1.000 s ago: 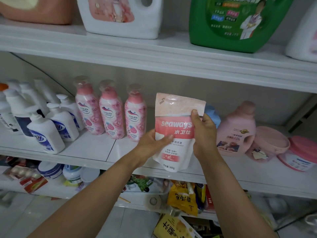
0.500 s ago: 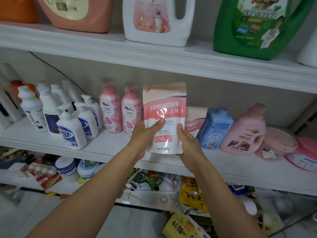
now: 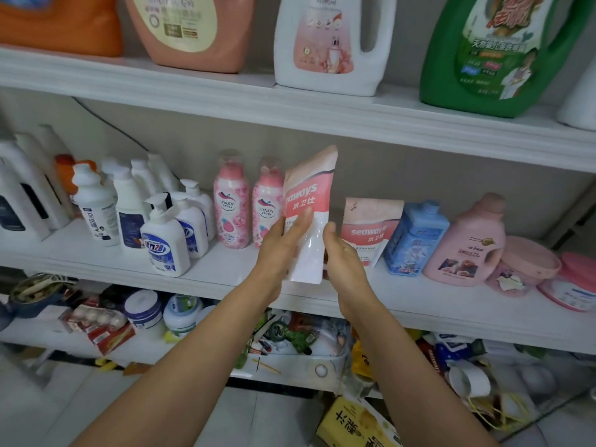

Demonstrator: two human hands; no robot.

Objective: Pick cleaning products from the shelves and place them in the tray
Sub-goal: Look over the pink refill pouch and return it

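1. The hands are working together on one pouch. The left hand is pinching its lower half, fingers laid across the printed front and thumb out of sight behind. The right hand is touching the pouch's other edge with its thumb. I cannot tell whether its fingers are closing behind the pouch.
2. The pouch is hanging between the two hands, just above the front edge of the shelf and clear of it.
3. Slipping is the main risk. The film is looking glossy and soft, and the grip is sitting low, so the heavier upper part could be folding over or sliding out if the right hand is letting go.
4. Knocking neighbours is the second risk. The pink bottles are standing just beyond the left hand, and a second pouch is leaning just beyond the right hand against a blue bottle. A sideways swing on the way out could be tipping any of them.
5. A drop would be landing among the clutter under the hands, where a white bin is sitting. Whether that is the tray I cannot tell.
6. The pouch's long axis is running nearly upright. Its sealed top is pointing up and leaning toward the right hand's side, and its base is pointing down at the shelf edge.
7. Its printed front is facing the person, turned partly edge-on so that it is looking narrow.
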